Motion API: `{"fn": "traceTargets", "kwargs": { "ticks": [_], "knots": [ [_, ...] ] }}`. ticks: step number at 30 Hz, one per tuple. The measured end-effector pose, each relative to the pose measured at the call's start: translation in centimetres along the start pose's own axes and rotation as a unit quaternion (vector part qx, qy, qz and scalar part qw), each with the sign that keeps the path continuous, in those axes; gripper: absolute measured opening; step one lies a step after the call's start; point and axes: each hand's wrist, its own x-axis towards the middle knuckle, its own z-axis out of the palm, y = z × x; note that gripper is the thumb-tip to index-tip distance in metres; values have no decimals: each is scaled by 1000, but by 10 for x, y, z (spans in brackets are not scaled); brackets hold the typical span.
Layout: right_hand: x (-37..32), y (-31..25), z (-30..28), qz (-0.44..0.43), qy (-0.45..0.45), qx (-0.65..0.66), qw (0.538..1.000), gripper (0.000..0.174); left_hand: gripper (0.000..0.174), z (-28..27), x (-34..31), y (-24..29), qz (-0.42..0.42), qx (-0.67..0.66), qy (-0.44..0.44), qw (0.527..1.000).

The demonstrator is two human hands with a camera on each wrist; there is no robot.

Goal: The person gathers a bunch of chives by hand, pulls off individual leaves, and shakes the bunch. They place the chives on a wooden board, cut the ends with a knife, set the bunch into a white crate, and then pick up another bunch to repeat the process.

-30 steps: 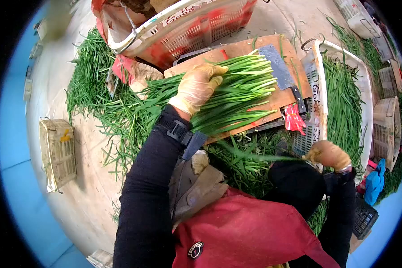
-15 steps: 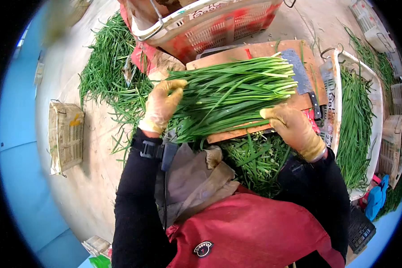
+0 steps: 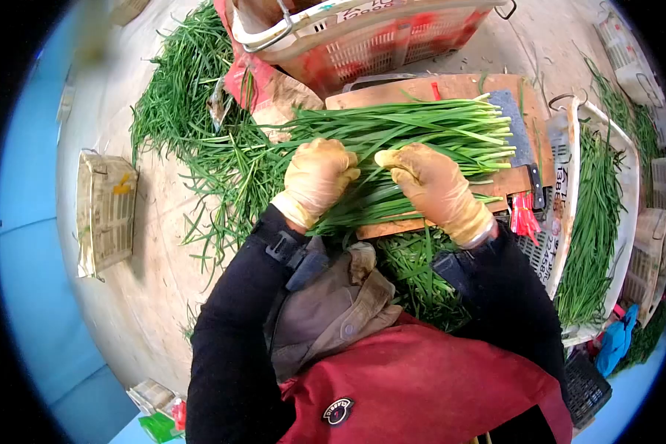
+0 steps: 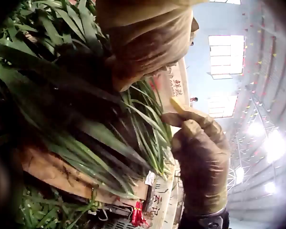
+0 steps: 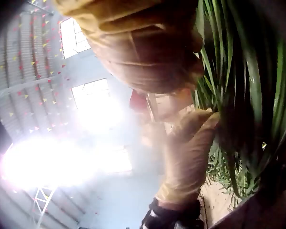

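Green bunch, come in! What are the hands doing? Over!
Left hand and right hand at green bunch; grips unclear. Cleaver close beside pale ends.

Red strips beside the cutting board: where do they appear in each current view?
Head: the red strips hang right of centre, just below the black knife handle.
Left wrist: near the bottom edge, about mid-width.
Right wrist: not visible.
Shared landmark: the long green leaves, seen in all three.
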Motion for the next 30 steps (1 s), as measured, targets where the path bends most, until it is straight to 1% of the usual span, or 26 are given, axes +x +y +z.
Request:
{"fn": "traceTargets", "kwargs": {
  "ticks": [3, 4, 5, 7, 8, 10, 11, 13, 16, 17, 18, 19, 20, 21, 23, 24, 27, 28, 29, 30],
  "knots": [
    [3, 4, 13, -31, 41, -18, 999, 21, 16, -13, -1, 8, 13, -21, 58, 998],
    [4, 6, 18, -55, 48, -30, 997, 23, 16, -12, -2, 6, 15, -62, 71, 995],
    [2, 8, 25, -81, 70, -53, 993, 25, 16, -11, -4, 6, 13, -69, 72, 995],
    [1, 8, 35, -50, 44, -59, 996, 24, 18, -13, -3, 11, 19, -79, 85, 993],
    [3, 5, 38, -43, 44, -51, 997, 23, 19, -13, -3, 13, 35, -67, 97, 992],
    [6, 8, 47, -20, 33, -27, 999, 23, 19, -19, -3, 18, 22, -69, 75, 995],
    [9, 6, 43, 27, -22, -2, 999, 25, 17, -19, -5, 19, 23, -80, 91, 992],
    [11, 1, 40, 28, -24, -29, 999, 22, 21, -23, -6, 22, 12, -128, 93, 987],
    [10, -2, 32, 80, -41, -7, 996, 21, 28, -28, -13, 24, -100, -246, 109, 958],
    [9, -2, 32, 107, -31, 69, 991, 24, 38, -21, -19, 11, -127, -322, 119, 931],
    [9, 2, 32, 108, -21, 91, 990, 23, 38, -25, -24, 2, -139, -348, 130, 918],
    [5, 2, 34, 142, -23, 141, 980, 22, 38, -22, -29, -10, -156, -355, 160, 908],
    [1, 2, 36, 176, -21, 189, 966, 22, 36, -36, -33, -2, -223, -451, 168, 848],
    [6, -2, 32, 224, -18, 250, 942, 21, 34, -42, -38, -3, -228, -451, 177, 845],
    [7, 3, 36, 239, 10, 309, 921, 19, 32, -35, -49, -20, -244, -494, 214, 807],
    [9, 5, 38, 228, 16, 326, 918, 21, 31, -36, -54, -24, -251, -496, 222, 801],
    [8, 2, 34, 247, -7, 383, 890, 24, 30, -38, -62, -30, -272, -500, 226, 790],
    [10, -2, 33, 232, 3, 387, 892, 26, 29, -40, -65, -34, -284, -497, 219, 790],
    [11, -7, 28, 204, 14, 377, 904, 26, 28, -41, -67, -39, -295, -494, 213, 790],
    [10, -17, 19, 178, 27, 366, 913, 26, 26, -41, -67, -40, -310, -471, 226, 794]
  ]
}}
